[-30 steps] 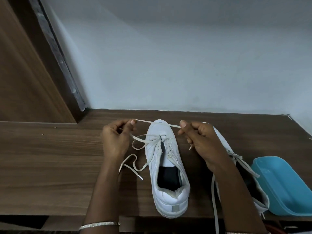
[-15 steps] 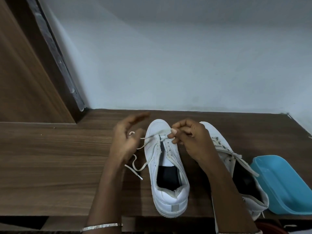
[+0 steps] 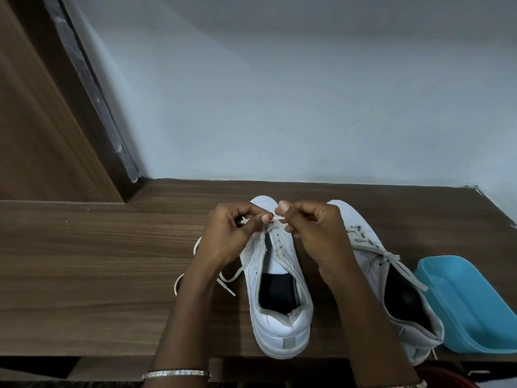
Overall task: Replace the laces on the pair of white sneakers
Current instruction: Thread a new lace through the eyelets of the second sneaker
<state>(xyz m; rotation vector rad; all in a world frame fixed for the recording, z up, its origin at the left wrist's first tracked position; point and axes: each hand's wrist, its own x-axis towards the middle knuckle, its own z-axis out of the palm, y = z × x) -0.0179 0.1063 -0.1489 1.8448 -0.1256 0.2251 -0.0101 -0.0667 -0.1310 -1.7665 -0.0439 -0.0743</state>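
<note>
**Lacing in progress.** We see the middle sneaker (image 3: pixel 282 329) standing toe-away on the table (image 3: pixel 98 275). The left hand (image 3: pixel 237 233) and right hand (image 3: pixel 310 233) meet over its toe end. Both hands have their fingers curled, and thumb and forefinger of each pinch the stiff lace tip (image 3: pixel 279 218), which bridges the small gap between them. The lace (image 3: pixel 228 287) passes only through the eyelets nearest the toe. Its slack trails onto the table beside the left forearm, and the remaining eyelets stand bare. We judge this shoe barely begun. The second sneaker (image 3: pixel 369 261), just to its right, carries a lace through its rows, loose and untied. Whether that lace is the replacement we cannot tell, since the right arm hides part of it.
</note>
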